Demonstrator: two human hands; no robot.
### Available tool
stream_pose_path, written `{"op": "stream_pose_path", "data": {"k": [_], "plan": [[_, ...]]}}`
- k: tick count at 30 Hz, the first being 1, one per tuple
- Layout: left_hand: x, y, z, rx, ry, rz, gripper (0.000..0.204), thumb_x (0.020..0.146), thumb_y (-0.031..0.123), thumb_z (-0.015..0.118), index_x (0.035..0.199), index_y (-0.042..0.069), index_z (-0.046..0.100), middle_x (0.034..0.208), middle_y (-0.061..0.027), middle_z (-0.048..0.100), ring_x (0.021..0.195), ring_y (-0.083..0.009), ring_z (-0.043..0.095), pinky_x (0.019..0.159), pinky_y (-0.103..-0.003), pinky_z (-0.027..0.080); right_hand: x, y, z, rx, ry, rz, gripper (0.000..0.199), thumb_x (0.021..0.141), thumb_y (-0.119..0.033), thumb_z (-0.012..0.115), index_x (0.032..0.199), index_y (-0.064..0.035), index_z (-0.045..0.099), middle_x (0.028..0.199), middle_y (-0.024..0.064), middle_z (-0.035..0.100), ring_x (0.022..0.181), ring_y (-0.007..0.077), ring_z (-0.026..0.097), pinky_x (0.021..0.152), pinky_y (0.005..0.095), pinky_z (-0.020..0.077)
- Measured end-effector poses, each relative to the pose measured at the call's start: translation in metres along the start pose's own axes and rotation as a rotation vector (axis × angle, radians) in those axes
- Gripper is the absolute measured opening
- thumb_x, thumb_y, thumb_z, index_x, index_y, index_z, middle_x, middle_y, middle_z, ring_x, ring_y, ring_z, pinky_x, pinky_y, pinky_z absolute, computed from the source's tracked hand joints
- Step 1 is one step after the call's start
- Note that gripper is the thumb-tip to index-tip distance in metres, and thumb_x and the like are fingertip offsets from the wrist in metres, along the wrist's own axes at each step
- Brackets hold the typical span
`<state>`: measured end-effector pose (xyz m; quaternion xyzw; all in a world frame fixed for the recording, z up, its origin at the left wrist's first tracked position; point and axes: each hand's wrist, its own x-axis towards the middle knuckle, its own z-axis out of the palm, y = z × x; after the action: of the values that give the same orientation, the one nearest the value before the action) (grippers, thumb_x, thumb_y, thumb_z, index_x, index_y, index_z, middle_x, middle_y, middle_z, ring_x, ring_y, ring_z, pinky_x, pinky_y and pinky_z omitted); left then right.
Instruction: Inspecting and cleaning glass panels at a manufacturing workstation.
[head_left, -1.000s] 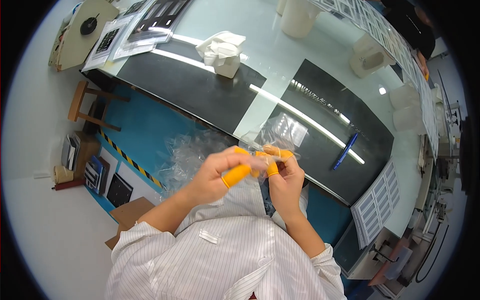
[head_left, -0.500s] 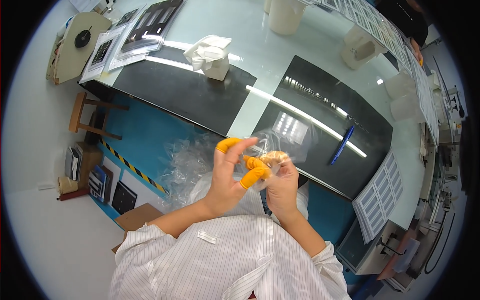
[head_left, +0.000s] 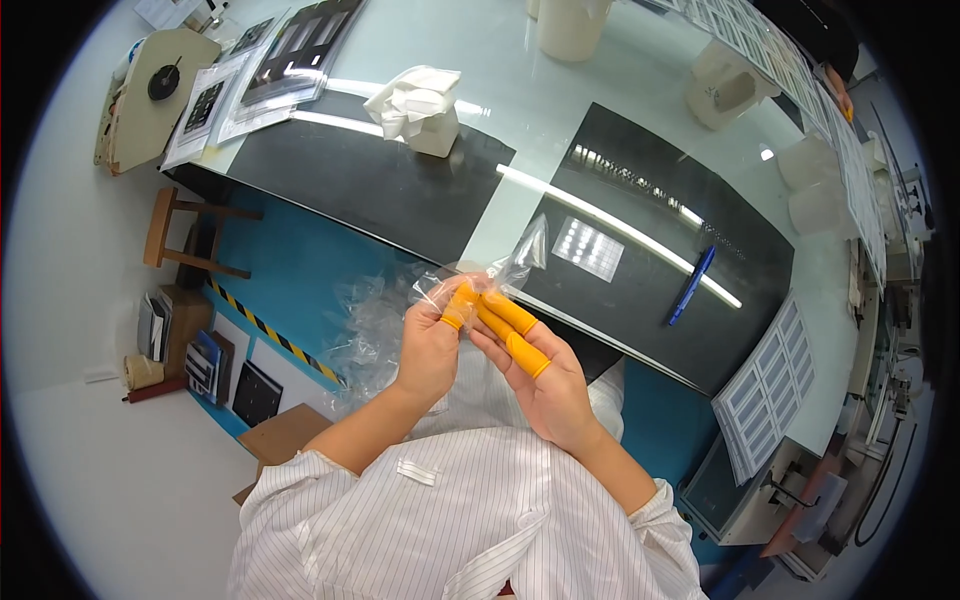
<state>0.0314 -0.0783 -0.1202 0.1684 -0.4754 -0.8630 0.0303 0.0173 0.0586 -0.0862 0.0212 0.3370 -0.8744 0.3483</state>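
A crumpled clear plastic film (head_left: 527, 253), perhaps a bag, is bunched between my two hands at the table's near edge. My left hand (head_left: 430, 350) pinches it, with a yellow finger cot on at least one digit. Meeting it from the other side, my right hand (head_left: 560, 390) has several yellow finger cots, and its closed fingertips grip the film. Folds of plastic partly hide the fingertips. Just beyond lies a small clear sheet with rows of pale pieces (head_left: 590, 249), flat on the black mat (head_left: 640, 300).
A blue pen (head_left: 691, 286) lies right of the sheet. Beyond stand a tissue-filled container (head_left: 432, 135) and white tubs (head_left: 575, 28). Heaped clear plastic (head_left: 370, 340) sits below the table edge at left. Printed sheets (head_left: 765, 390) overhang the right side. Another person's hand (head_left: 838, 95) shows far right.
The film has come left and toward me, uncovering the small sheet on the mat. My left hand's raised fingers have closed on the plastic; my right hand has turned, its finger cots now showing.
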Motion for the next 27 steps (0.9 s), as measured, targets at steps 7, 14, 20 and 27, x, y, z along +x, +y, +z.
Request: {"op": "stream_pose_path", "data": {"k": [7,14,20,27], "plan": [[0.005,0.002,-0.010,-0.073,0.041,-0.066,0.021,0.090,0.013,0.047,0.104,0.000,0.057,0.099,-0.0069,0.060,0.088,-0.0126,0.057,0.078,-0.025,0.046,-0.003,0.008,-0.002,-0.658,-0.006,-0.250,0.036,0.088,0.001,0.042,0.124,0.0032,0.039,0.118,0.0155,0.049,0.110,0.0209,0.049,0.096,0.0284,0.0364],[0.011,0.003,-0.033,-0.176,0.073,-0.190,0.018,0.085,0.009,0.054,0.100,0.000,0.055,0.083,-0.0062,0.057,0.065,-0.0088,0.053,0.057,-0.017,0.043,-0.004,0.003,-0.010,-0.846,0.219,-0.369,0.042,0.081,-0.008,0.060,0.119,0.0028,0.044,0.109,0.0122,0.055,0.096,0.0187,0.053,0.087,0.0276,0.0404],[-0.014,0.006,-0.024,-0.156,-0.078,-0.727,0.015,0.088,0.008,0.042,0.096,0.001,0.053,0.071,-0.0039,0.050,0.056,-0.0106,0.048,0.048,-0.021,0.039,0.004,0.015,0.002,-1.388,-0.127,-0.473,0.081,0.059,-0.021,0.078,0.124,0.0033,0.037,0.121,0.0202,0.044,0.112,0.0359,0.042,0.095,0.0399,0.0335],[-0.031,-0.044,-0.036,-0.475,0.098,-0.787,0.018,0.087,0.006,0.038,0.098,0.002,0.051,0.093,-0.0107,0.050,0.084,-0.0205,0.052,0.074,-0.032,0.047,0.012,0.041,-0.011,-1.474,-0.333,-0.514,0.047,0.064,-0.015,0.072,0.104,0.0005,0.053,0.104,0.0152,0.056,0.094,0.0335,0.053,0.081,0.0384,0.0422]]}}
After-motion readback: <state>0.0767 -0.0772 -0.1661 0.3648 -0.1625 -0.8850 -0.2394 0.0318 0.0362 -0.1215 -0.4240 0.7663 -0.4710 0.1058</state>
